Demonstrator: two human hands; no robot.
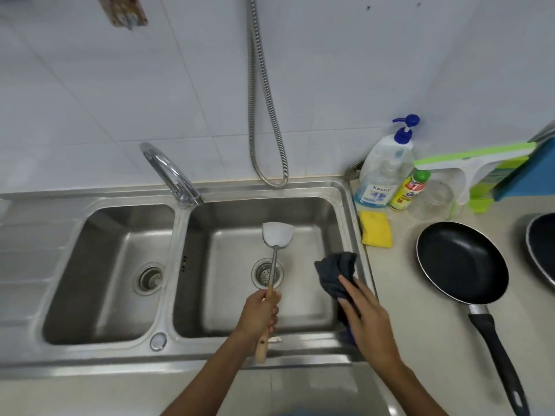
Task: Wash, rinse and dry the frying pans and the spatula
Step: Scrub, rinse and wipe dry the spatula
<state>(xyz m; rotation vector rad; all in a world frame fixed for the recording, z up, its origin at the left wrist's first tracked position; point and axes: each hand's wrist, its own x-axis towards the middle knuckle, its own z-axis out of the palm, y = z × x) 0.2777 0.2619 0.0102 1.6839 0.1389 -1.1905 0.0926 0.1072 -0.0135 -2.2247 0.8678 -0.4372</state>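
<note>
A steel double sink [99,360]. Right of it, on the counter, sit a black frying pan [462,262] and a second pan [544,246]. Over the sink's right basin, the left hand [260,310] curls its fingers around the spatula [277,233] handle. At the sink's right rim, the right hand [371,318] lays straight, close-set fingers on a dark cloth [335,270].
</note>
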